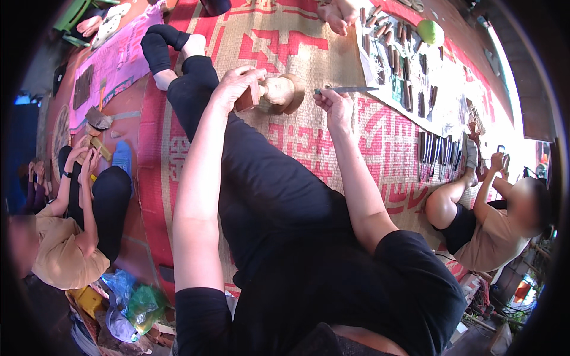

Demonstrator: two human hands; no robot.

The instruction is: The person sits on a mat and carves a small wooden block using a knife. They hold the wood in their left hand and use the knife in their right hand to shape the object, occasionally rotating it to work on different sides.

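Observation:
My left hand (237,86) is closed on a pale carved wooden figure (278,91), gripping it by the reddish-brown block-shaped base (248,99). The figure lies on its side, and its wide, round, hat-like end points to the right. In my right hand (335,108), the fingertips pinch one end of a thin dark flat blade-like tool (356,89). The tool extends to the right, apart from the figure. Whether it is a file or a knife, I cannot tell.
A patterned red and straw mat (297,142) lies beneath my legs. At the far right a pale sheet (386,74) bears several brown-handled carving tools (408,95) and a green round thing (430,32). More tools (436,151) lie nearer. People sit at left (71,237) and right (496,231).

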